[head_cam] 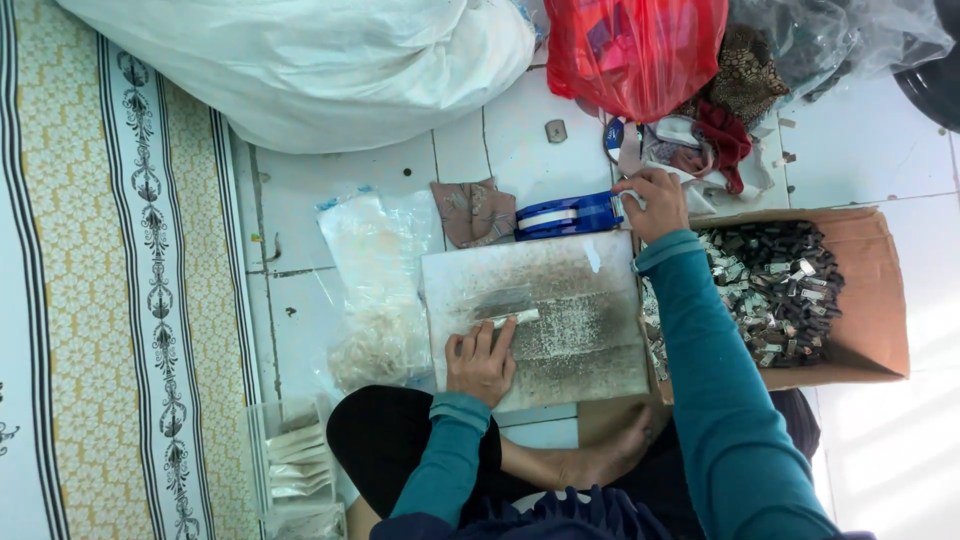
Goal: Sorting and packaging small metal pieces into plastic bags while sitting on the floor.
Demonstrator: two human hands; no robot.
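Note:
A worn grey board [560, 310] lies on the floor in front of my crossed legs. My left hand [480, 360] presses down on a thin silvery strip [505, 318] lying on the board. My right hand [652, 203] reaches past the board's far edge and grips the end of a blue tape dispenser [565, 215] that lies on the white tiles. Both arms wear teal sleeves.
An open cardboard box [870, 290] of several small dark metal pieces sits at the right. Clear plastic bags [375, 280] lie left of the board. A big white sack [310, 60], a red bag [635, 50] and cloth scraps stand beyond. A patterned mat [110, 300] covers the left.

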